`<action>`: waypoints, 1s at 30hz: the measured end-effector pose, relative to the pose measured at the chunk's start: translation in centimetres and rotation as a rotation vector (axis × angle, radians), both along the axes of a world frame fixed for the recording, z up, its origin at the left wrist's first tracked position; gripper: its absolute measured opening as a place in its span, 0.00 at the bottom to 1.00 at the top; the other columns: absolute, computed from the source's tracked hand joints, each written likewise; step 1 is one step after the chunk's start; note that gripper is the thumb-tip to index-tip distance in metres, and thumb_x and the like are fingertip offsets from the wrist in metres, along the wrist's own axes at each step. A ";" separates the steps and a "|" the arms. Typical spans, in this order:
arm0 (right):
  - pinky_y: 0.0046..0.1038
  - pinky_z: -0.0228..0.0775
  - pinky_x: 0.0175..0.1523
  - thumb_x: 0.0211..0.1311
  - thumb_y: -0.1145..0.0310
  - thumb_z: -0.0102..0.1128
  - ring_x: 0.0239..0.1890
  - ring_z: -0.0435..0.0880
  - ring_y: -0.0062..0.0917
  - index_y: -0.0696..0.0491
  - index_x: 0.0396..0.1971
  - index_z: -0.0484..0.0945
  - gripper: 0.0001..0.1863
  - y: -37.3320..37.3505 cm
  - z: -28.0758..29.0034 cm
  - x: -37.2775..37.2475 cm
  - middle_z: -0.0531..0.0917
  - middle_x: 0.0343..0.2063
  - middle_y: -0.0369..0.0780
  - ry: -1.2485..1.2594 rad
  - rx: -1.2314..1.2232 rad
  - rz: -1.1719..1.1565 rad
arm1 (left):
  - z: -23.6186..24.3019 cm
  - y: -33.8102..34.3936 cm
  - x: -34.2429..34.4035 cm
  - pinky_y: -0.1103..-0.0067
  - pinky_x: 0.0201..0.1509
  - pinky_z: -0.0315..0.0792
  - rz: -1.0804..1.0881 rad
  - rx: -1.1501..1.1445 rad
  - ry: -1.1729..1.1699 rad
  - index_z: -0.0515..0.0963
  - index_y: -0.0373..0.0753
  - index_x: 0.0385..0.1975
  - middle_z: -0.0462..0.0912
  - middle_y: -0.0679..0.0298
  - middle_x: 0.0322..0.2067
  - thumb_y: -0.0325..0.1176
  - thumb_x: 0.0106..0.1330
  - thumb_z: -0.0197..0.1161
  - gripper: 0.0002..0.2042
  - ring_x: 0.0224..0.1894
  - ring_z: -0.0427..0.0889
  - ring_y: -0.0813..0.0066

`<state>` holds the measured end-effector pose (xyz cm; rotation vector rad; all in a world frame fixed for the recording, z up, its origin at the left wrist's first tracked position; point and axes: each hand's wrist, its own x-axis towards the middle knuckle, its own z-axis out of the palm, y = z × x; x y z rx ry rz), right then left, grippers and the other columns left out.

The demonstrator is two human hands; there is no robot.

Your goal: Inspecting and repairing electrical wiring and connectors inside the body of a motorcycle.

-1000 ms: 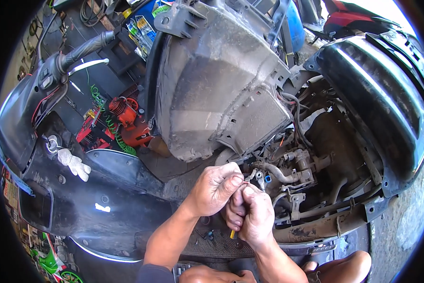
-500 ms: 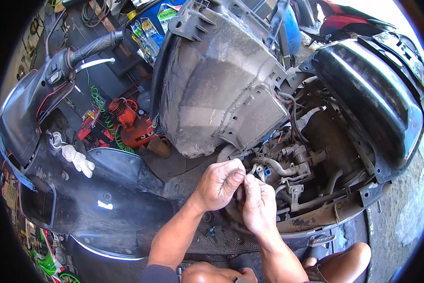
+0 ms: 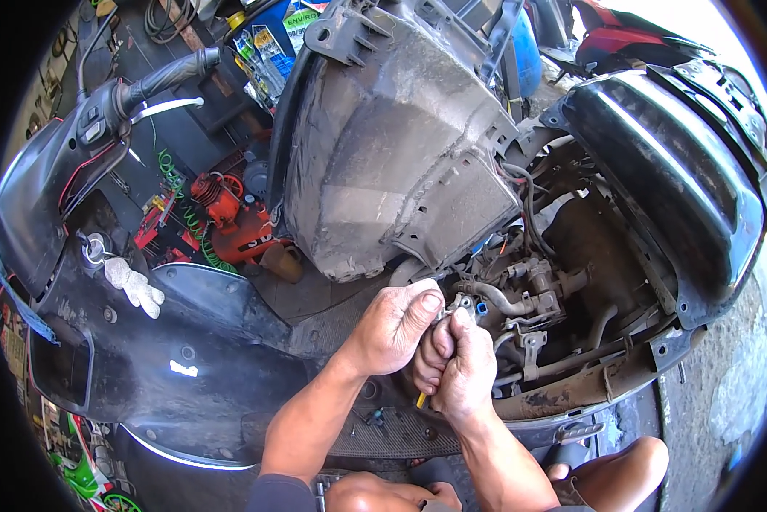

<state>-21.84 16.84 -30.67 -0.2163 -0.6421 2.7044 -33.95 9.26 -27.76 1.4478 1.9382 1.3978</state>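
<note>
Both my hands are close together over the open engine bay of a black scooter. My left hand point(image 3: 394, 331) is closed, thumb pressed on the curled fingers; what it pinches is hidden. Right beside it, my right hand point(image 3: 462, 365) is wrapped round a slim thing with a yellow end point(image 3: 422, 399), which pokes out below the fist; the rest of it is covered. Just beyond the fingertips lie a small metal fitting point(image 3: 464, 304) and a blue connector point(image 3: 482, 307). A grey hose point(image 3: 503, 300) curves away to the right of them.
The dusty underseat compartment point(image 3: 400, 162) is tilted up behind my hands. A glossy black tail panel point(image 3: 665, 162) is at the right. Small loose parts point(image 3: 376, 417) lie on the footboard point(image 3: 400, 439). A red compressor point(image 3: 240, 239) stands beyond the scooter, with a green coiled hose point(image 3: 172, 175).
My right hand has turned from a fingertip pinch into a fuller grip, and the yellow end now shows below it. My left hand stays closed in nearly the same place.
</note>
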 end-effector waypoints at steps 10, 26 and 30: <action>0.23 0.48 0.14 0.79 0.46 0.34 0.11 0.53 0.19 0.46 0.20 0.61 0.27 0.0 -1.3 -0.1 0.59 0.13 0.32 0.170 -0.112 0.054 | 0.7 0.4 0.5 0.81 0.30 0.62 -0.016 -0.021 -0.089 0.73 0.36 0.27 0.69 0.72 0.21 0.48 0.80 0.47 0.23 0.26 0.64 0.84; 0.22 0.51 0.15 0.79 0.46 0.35 0.11 0.56 0.18 0.45 0.19 0.61 0.27 -0.4 -2.1 -0.9 0.60 0.13 0.30 0.408 -0.391 0.168 | 0.5 0.2 0.4 0.82 0.33 0.64 0.017 -0.020 -0.104 0.73 0.36 0.28 0.70 0.72 0.23 0.48 0.80 0.46 0.23 0.29 0.65 0.84; 0.23 0.51 0.15 0.79 0.46 0.36 0.11 0.56 0.18 0.45 0.18 0.61 0.27 -0.5 -2.4 -1.1 0.59 0.13 0.30 0.466 -0.450 0.190 | 0.8 0.2 0.7 0.82 0.34 0.64 0.029 -0.033 -0.108 0.73 0.37 0.28 0.70 0.72 0.23 0.48 0.80 0.46 0.23 0.29 0.65 0.85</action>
